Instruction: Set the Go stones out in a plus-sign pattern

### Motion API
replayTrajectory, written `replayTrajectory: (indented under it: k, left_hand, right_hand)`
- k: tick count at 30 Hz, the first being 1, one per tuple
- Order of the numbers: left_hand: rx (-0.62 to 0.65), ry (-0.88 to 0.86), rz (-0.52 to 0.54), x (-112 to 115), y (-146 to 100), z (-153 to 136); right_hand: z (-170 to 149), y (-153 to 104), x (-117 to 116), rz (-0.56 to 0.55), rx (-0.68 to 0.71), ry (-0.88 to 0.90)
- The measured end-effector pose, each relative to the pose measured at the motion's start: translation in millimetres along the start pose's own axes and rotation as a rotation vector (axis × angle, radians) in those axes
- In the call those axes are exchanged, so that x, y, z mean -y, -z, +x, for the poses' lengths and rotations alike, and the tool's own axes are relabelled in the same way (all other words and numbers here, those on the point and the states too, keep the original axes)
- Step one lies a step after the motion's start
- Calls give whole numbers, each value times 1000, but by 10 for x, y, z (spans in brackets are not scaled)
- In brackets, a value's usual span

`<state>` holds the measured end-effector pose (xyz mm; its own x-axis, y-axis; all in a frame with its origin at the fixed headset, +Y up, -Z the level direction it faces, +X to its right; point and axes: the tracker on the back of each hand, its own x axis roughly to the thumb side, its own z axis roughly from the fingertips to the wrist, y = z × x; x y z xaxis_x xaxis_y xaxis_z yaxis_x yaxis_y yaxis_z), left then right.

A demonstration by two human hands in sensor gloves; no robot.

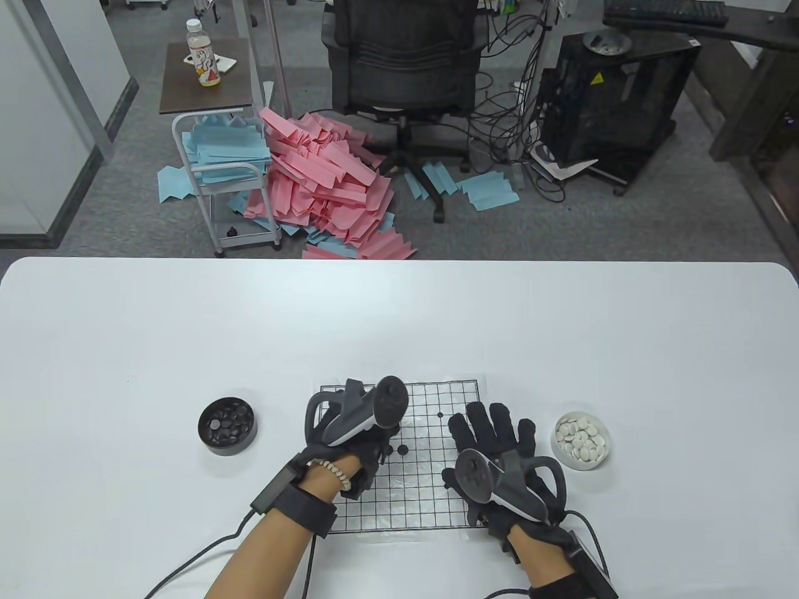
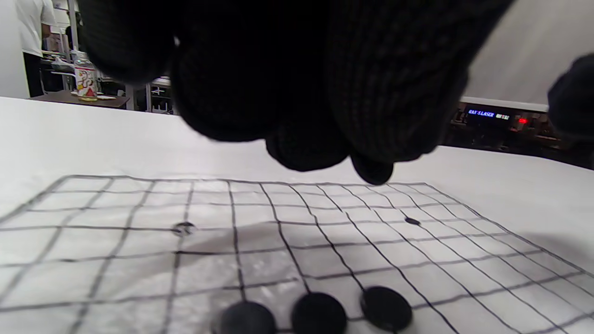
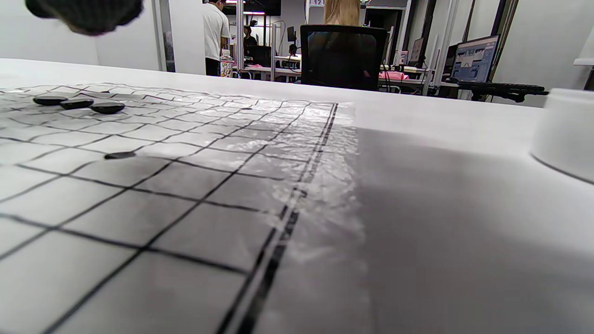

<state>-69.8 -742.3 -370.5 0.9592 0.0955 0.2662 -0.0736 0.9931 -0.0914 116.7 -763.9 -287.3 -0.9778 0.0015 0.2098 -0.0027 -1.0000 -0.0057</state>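
Three black Go stones lie in a short row on the printed grid board, near its middle. The left hand hovers just above and beyond that row, its fingers bunched downward; whether they pinch a stone I cannot tell. The plus needs stones above and below the middle one, so the row's crosswise line matters. The right hand rests flat on the board's right edge, fingers spread, beside the bowl of white stones. The bowl of black stones sits left, on the table.
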Motion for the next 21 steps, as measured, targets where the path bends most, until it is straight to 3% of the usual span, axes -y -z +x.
replayTrajectory:
  k: [5, 11, 17, 21]
  left_hand:
    - [16, 35, -63, 215, 78, 236]
    - [20, 70, -74, 354, 109, 321]
    - [10, 36, -80, 392, 98, 303]
    - [19, 7, -44, 298, 37, 243]
  right_hand:
    - [-3, 0, 1, -3, 1, 0]
    - [-9, -1, 0, -5, -1, 2]
    - [-9, -1, 0, -5, -1, 2]
    - [-12, -4, 4, -4, 0, 0]
